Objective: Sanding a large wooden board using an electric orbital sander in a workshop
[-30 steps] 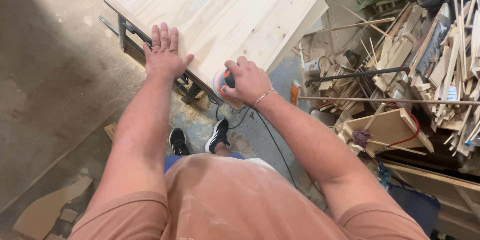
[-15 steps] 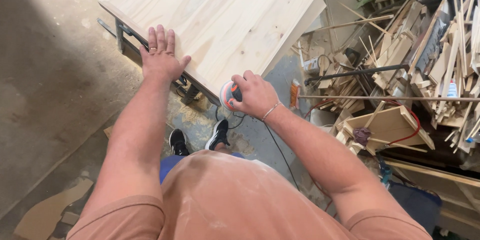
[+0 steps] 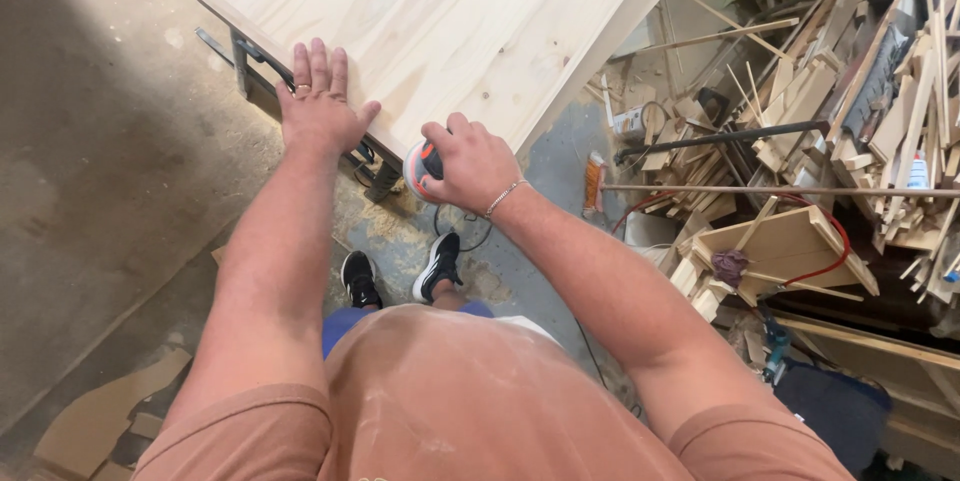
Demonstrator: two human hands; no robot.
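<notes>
A wide pale pine panel (image 3: pixel 440 21) lies on a metal stand in front of me. My left hand (image 3: pixel 318 101) rests flat on its near edge, fingers spread, a ring on one finger. My right hand (image 3: pixel 472 163) wraps over a small power sander (image 3: pixel 420 169) with a white, orange and dark body, pressed against the panel's near edge. Its dark cord (image 3: pixel 470 236) drops toward the floor. A bracelet sits on my right wrist.
A big heap of wood offcuts, strips and small frames (image 3: pixel 800 141) fills the right side. A red cable (image 3: pixel 840 241) runs through it. Cardboard scraps (image 3: pixel 100 421) lie at the lower left on the concrete floor. My black shoes (image 3: pixel 400 276) stand below the panel.
My right hand has slid the sander a little to the right along the panel's near edge. My left hand has stayed flat on the panel.
</notes>
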